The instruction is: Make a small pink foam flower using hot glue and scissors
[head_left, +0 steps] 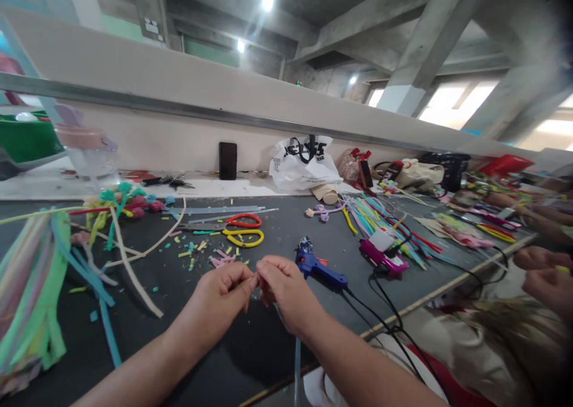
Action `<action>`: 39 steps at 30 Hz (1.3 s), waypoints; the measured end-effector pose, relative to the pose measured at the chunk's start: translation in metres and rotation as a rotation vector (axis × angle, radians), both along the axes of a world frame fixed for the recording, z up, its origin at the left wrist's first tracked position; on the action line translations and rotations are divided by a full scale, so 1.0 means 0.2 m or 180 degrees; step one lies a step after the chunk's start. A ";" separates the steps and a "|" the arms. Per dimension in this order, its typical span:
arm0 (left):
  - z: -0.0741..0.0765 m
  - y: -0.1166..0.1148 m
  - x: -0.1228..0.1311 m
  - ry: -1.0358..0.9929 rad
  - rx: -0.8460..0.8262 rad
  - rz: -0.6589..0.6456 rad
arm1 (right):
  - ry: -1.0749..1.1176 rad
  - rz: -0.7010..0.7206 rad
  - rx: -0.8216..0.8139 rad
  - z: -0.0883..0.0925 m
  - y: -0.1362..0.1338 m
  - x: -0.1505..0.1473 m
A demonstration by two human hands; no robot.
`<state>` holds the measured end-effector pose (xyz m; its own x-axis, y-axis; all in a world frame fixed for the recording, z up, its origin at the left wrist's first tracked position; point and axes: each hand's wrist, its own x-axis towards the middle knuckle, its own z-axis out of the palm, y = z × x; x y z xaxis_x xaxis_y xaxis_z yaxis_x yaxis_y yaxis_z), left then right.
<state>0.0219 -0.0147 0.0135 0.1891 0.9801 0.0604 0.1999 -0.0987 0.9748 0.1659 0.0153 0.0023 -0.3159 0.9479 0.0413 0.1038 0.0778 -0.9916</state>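
Observation:
My left hand (230, 284) and my right hand (283, 287) meet above the dark table, fingertips pinched together. Whatever sits between the fingers is too small or hidden to make out. A thin pale translucent strip (298, 365) hangs down below my right hand; whether that hand grips it I cannot tell. Just beyond my right hand lies a blue glue gun (324, 271) with a black cord. Scissors with red and yellow handles (244, 237) lie past my left hand, near small yellow, green and pink offcuts (197, 252).
Fuzzy coloured strips (33, 299) are bunched at the left, beside fuzzy shapes (120, 207). More strips (371, 216) and a magenta glue gun (385, 258) lie to the right. A phone (228, 161) and white bag (304, 162) stand behind. Another person's hand (548, 276) is at far right.

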 end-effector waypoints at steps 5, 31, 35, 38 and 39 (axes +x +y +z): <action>-0.03 0.01 -0.01 -0.0068 -0.0180 -0.0146 | -0.0338 0.0379 -0.0068 0.02 0.04 0.04; -0.05 0.00 -0.02 -0.1397 -0.1098 -0.0360 | -0.1454 -0.0054 0.1523 0.02 0.00 0.00; -0.07 0.01 -0.02 -0.1394 -0.1072 -0.0316 | -0.2301 -0.0173 0.2296 0.00 -0.01 0.00; -0.08 0.00 -0.02 -0.1386 -0.1061 -0.0317 | -0.2694 -0.0347 0.2659 -0.02 -0.02 -0.01; -0.07 0.00 -0.02 -0.1372 -0.1067 -0.0320 | -0.2761 -0.0399 0.2726 -0.02 -0.03 -0.02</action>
